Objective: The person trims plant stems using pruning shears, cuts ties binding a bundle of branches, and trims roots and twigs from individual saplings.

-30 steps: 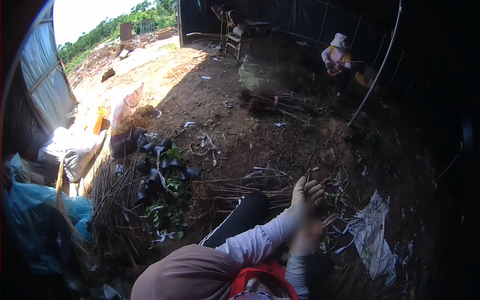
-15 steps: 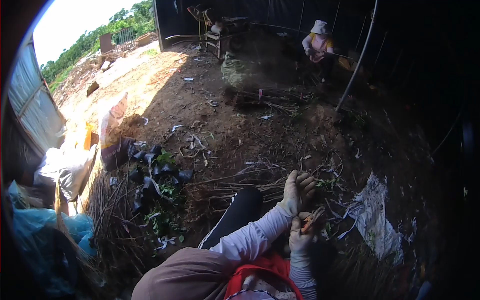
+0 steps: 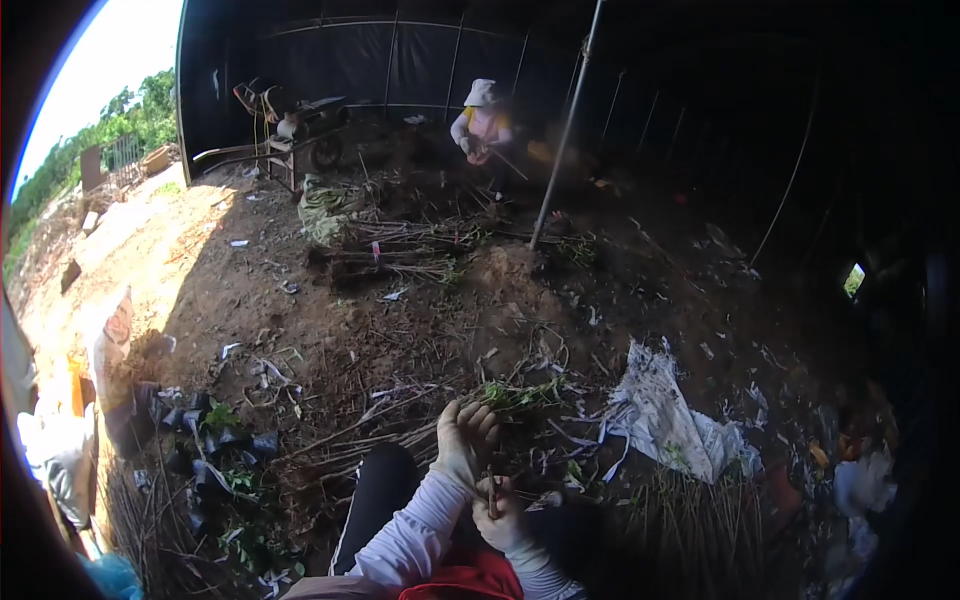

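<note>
My left hand (image 3: 466, 437), in a pale glove, is raised with its fingers curled inward; what it may hold is too small to make out. Beyond it lies a bundle of thin bare branches (image 3: 345, 460) with some green leaves (image 3: 520, 396) near its right end. Just below my left wrist, my right hand (image 3: 502, 520), also gloved, is closed around a small brownish tool (image 3: 492, 492) that points upward. The tool's exact kind is unclear.
A person in a white hat (image 3: 483, 130) holds a stick beside more branches (image 3: 420, 240). A slanted pole (image 3: 567, 125) stands nearby. Torn white sheeting (image 3: 665, 415) and upright twigs (image 3: 695, 520) lie right; black pots (image 3: 210, 455) left; a cart (image 3: 290, 135) stands behind.
The view has turned right, so the surroundings have shifted left in the picture. My right hand, blurred at first, now shows clearly with the tool, still close to my left wrist.
</note>
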`<state>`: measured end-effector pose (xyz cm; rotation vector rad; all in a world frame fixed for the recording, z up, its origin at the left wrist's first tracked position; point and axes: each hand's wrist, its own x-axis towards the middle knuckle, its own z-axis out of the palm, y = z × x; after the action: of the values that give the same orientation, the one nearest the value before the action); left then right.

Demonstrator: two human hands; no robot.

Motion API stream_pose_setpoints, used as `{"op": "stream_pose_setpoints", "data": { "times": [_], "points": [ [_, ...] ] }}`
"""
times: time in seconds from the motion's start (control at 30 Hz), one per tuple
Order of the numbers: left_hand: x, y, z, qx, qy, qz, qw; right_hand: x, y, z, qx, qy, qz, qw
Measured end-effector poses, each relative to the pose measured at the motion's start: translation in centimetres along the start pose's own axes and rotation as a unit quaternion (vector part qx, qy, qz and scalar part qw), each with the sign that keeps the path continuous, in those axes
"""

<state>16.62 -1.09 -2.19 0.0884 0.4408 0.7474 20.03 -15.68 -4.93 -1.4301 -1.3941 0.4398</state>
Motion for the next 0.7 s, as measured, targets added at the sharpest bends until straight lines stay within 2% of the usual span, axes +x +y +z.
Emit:
{"op": "stream_pose_setpoints", "data": {
  "times": [0.03,0.13,0.17,0.2,0.27,0.3,0.4,0.43,0.47,0.5,0.53,0.57,0.63,0.67,0.7],
  "points": [
    [0.1,0.2,-0.1,0.007,0.011,-0.009,1.0,-0.3,-0.6,-0.4,-0.005,-0.01,-0.005,1.0],
    [-1.9,2.1,2.6,0.045,-0.055,-0.011,0.997,0.4,-3.9,-0.5,-0.024,0.004,-0.022,0.999],
    [-1.5,2.3,3.0,0.007,-0.032,0.027,0.999,1.0,-4.5,-0.6,-0.038,-0.003,-0.037,0.999],
    [-1.7,2.6,3.4,-0.006,-0.05,0.061,0.997,1.0,-4.7,-0.6,-0.051,-0.009,-0.051,0.997],
    [-2.7,3.3,4.6,-0.028,-0.088,0.125,0.988,1.3,-3.5,-0.2,0.005,-0.046,-0.011,0.999],
    [-3.0,3.4,5.1,-0.024,-0.092,0.143,0.985,1.9,-3.8,-0.3,-0.012,-0.036,-0.028,0.999],
    [0.8,4.1,2.8,0.04,-0.08,0.24,0.967,3.8,-2.8,-0.8,-0.044,-0.024,-0.052,0.997],
    [2.0,6.8,2.4,0.159,-0.09,0.342,0.922,4.4,-1.5,-1.4,-0.053,-0.016,-0.045,0.997],
    [3.1,8.4,1.7,0.119,-0.035,0.331,0.936,5.1,-0.3,-2.5,-0.101,0.002,-0.058,0.993],
    [2.4,10.4,3.0,0.076,0.021,0.32,0.944,5.0,1.9,-3.3,-0.137,0.018,-0.018,0.99],
    [3.3,12.8,1.4,0.189,-0.028,0.403,0.895,4.8,3.3,-4.4,-0.182,0.029,0.017,0.983],
    [4.0,15.2,0.1,0.161,-0.062,0.409,0.896,4.3,5.2,-5.1,-0.134,0.032,0.095,0.986],
    [3.9,19.0,-3.7,0.402,-0.029,0.487,0.775,3.1,9.0,-5.7,-0.103,0.038,0.146,0.983],
    [4.1,20.3,-5.2,0.388,-0.028,0.456,0.8,3.5,9.7,-5.8,-0.107,0.037,0.148,0.983],
    [4.7,20.9,-8.2,0.418,0.019,0.417,0.807,3.6,10.3,-5.6,-0.088,0.012,0.161,0.983]
  ]
}}
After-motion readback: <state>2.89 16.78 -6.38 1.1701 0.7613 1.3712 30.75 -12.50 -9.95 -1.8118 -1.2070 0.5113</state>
